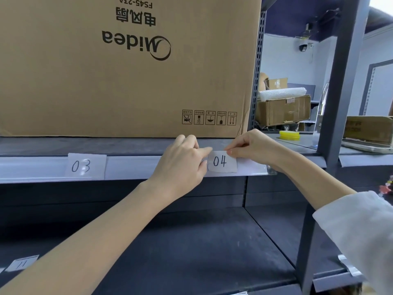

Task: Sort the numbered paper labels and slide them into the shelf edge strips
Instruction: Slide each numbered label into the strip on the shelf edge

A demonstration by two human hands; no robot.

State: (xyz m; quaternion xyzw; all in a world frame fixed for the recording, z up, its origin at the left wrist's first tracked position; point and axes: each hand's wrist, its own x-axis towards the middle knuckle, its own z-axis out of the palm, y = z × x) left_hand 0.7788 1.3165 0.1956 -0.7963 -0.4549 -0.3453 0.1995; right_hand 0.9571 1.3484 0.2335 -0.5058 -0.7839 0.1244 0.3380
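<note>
Soft, even indoor light fills the scene, brightest toward 2 o'clock, while the lower shelf [191, 241] at 6 o'clock sits in dim shadow. Glare streaks the clear label strip [42, 169] at 9 o'clock. Wide-angle distortion bends the upright post [338, 103] at 3 o'clock.

Grey shelf [106, 145]; upside-down cardboard box [127, 67] on it

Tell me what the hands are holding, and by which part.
Both hold the paper label marked 04: the left hand pinches its upper left corner, the right hand its upper right corner, against the shelf edge strip.
</note>
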